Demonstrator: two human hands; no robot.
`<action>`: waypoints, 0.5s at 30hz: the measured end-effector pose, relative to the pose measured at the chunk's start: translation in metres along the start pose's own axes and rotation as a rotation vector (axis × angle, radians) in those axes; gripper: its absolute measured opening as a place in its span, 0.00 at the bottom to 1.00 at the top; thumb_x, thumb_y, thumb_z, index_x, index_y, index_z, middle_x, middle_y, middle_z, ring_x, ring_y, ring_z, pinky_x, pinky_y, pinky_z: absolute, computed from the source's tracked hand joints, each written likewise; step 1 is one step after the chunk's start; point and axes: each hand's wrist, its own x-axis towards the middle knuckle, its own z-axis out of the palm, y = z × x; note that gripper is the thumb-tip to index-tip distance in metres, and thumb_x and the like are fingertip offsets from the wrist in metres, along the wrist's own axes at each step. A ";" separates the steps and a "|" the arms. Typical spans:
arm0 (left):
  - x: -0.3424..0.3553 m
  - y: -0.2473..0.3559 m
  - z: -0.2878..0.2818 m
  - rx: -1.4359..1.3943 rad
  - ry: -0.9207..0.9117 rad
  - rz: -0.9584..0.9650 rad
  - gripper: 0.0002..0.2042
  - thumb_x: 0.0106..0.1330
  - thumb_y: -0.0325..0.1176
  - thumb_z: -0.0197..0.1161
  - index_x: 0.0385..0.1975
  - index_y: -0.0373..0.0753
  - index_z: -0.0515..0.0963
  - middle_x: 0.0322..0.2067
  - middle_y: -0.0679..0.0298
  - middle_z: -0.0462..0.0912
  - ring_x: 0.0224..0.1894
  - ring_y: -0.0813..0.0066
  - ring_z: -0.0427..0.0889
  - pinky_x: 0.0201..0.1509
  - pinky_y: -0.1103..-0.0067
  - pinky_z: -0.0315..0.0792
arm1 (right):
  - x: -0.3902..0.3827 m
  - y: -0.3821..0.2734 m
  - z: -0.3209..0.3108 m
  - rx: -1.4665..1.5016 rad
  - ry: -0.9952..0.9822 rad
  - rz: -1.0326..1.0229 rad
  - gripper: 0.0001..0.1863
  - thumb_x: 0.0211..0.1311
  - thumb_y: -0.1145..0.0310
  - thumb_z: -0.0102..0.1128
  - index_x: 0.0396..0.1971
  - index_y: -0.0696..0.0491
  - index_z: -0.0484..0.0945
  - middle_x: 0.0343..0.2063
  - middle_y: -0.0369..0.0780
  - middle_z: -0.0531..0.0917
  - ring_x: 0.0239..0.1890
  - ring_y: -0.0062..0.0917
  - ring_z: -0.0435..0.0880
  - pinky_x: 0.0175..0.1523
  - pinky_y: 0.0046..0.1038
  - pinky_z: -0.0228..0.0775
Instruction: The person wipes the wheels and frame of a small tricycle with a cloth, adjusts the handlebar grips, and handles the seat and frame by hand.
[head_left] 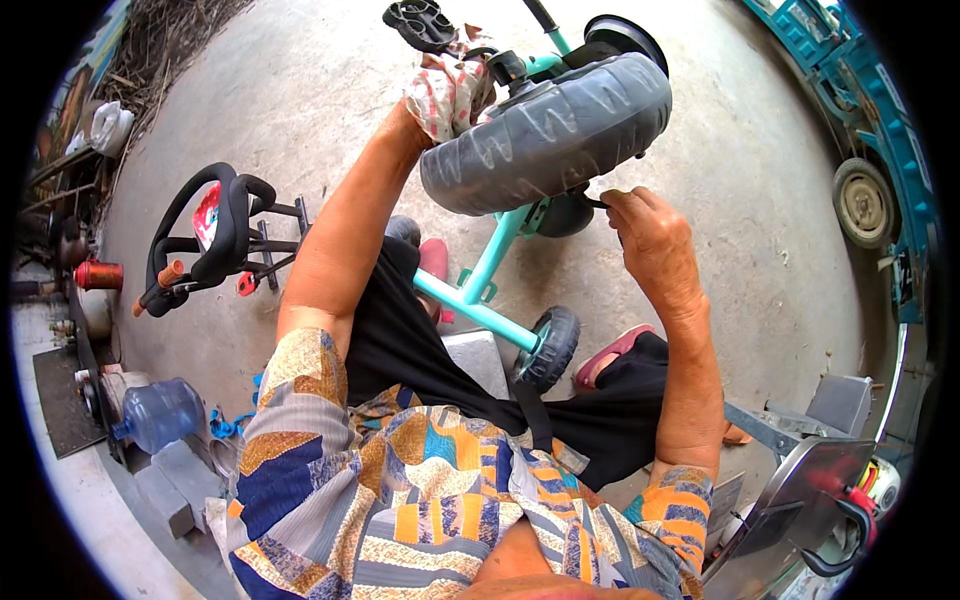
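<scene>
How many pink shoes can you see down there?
2. One pink shoe is left of the turquoise frame; the other pink shoe is right of the small black wheel. Both are partly hidden.

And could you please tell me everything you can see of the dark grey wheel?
The dark grey wheel is thick and rounded, seemingly rubber or plastic, its tread marked with pale zigzags. It slants up rightward in view, the turquoise frame showing beneath. The left grip, under a spotted cloth, is beside its left end, possibly touching; the right grip pinches a dark lever nearby.
</scene>
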 end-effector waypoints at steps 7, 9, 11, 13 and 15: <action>0.000 0.015 -0.015 0.156 -0.355 -0.284 0.20 0.57 0.32 0.64 0.50 0.39 0.73 0.45 0.60 0.78 0.51 0.74 0.75 0.58 0.82 0.66 | -0.001 0.001 0.001 -0.003 0.000 -0.019 0.08 0.49 0.79 0.61 0.32 0.56 0.79 0.23 0.42 0.76 0.28 0.37 0.78 0.31 0.34 0.72; -0.006 -0.005 0.002 -0.653 -0.148 -0.587 0.17 0.63 0.34 0.61 0.51 0.39 0.72 0.46 0.63 0.78 0.50 0.77 0.75 0.58 0.81 0.67 | 0.000 0.001 0.001 -0.002 -0.001 -0.017 0.08 0.49 0.79 0.61 0.32 0.56 0.79 0.23 0.42 0.76 0.28 0.37 0.78 0.31 0.34 0.72; -0.009 -0.016 0.005 -0.918 -0.047 -0.696 0.17 0.64 0.33 0.60 0.52 0.40 0.70 0.43 0.62 0.78 0.46 0.77 0.77 0.52 0.80 0.70 | 0.001 0.000 0.001 -0.009 -0.008 -0.010 0.08 0.49 0.79 0.61 0.32 0.56 0.79 0.23 0.42 0.76 0.28 0.37 0.78 0.31 0.34 0.72; 0.007 -0.003 0.006 -0.958 0.017 -0.772 0.18 0.65 0.32 0.58 0.54 0.40 0.67 0.40 0.61 0.78 0.38 0.76 0.79 0.41 0.78 0.75 | 0.000 0.002 0.001 -0.009 -0.004 -0.017 0.08 0.49 0.79 0.61 0.32 0.56 0.79 0.23 0.42 0.76 0.28 0.37 0.78 0.31 0.34 0.72; 0.014 0.023 0.000 -1.026 0.156 -0.811 0.19 0.64 0.30 0.59 0.54 0.40 0.66 0.37 0.62 0.78 0.33 0.76 0.79 0.33 0.79 0.75 | 0.000 0.004 0.001 -0.001 0.000 -0.027 0.08 0.49 0.79 0.61 0.32 0.56 0.79 0.23 0.42 0.76 0.28 0.37 0.78 0.31 0.34 0.72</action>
